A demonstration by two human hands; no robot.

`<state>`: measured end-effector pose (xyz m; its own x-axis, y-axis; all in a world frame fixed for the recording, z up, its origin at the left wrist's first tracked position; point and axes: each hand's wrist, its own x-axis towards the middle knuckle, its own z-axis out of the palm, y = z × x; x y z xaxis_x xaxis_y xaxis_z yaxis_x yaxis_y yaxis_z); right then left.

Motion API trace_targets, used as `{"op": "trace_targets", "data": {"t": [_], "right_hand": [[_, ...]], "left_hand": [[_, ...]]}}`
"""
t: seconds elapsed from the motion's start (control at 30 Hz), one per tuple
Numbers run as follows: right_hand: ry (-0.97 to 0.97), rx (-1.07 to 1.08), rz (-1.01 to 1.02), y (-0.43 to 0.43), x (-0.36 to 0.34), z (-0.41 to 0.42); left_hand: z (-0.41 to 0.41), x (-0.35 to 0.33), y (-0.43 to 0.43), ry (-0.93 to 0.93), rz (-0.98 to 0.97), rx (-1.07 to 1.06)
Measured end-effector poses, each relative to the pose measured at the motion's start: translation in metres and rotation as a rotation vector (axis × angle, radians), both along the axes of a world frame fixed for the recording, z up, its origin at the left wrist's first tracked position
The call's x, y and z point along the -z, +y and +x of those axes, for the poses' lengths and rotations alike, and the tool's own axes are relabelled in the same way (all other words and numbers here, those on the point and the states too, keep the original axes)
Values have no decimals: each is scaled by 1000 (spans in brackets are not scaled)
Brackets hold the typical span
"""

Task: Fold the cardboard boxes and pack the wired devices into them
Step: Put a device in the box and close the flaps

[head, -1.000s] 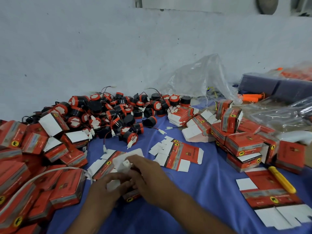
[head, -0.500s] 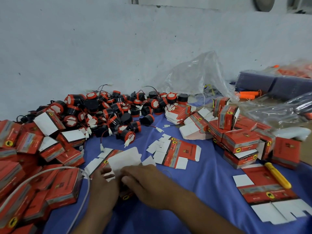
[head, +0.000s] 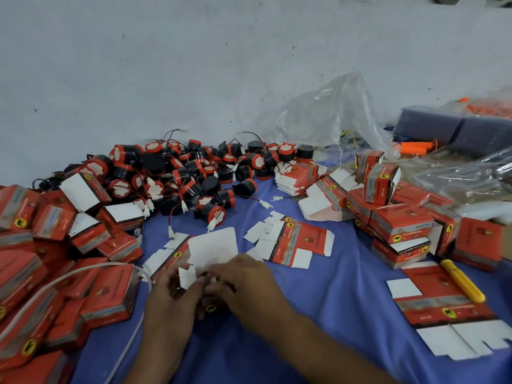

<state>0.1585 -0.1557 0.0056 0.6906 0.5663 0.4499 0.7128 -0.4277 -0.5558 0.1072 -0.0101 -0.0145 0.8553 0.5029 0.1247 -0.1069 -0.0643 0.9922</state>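
Gripping the half-folded box (head: 213, 248) with left hand (head: 169, 300) and right hand (head: 243, 284) at the near middle of the bench (head: 332, 295), the person should brace its walls square with the left while the right tucks flaps.

Left hand (head: 169, 303) and right hand (head: 246, 284) sit close together, fingers (head: 221, 273) curled.

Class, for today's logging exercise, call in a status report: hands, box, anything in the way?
Left hand and right hand grip a half-folded box, white flap up. Device pile behind, apart. Flat boxes close by; nothing blocking.
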Motion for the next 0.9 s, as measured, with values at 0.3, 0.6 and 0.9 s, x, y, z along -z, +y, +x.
{"op": "trace_targets", "data": {"t": [0.3,0.6,0.9], "right_hand": [[37,-99,-50,-3,0,2],[99,27,175,3,6,4],[-57,4,94,6,11,0]], "left_hand": [[-8,-8,-4,-66,289,46],[-10,-8,-1,-96,249,89],[-8,-6,1,-114,167,119]]}}
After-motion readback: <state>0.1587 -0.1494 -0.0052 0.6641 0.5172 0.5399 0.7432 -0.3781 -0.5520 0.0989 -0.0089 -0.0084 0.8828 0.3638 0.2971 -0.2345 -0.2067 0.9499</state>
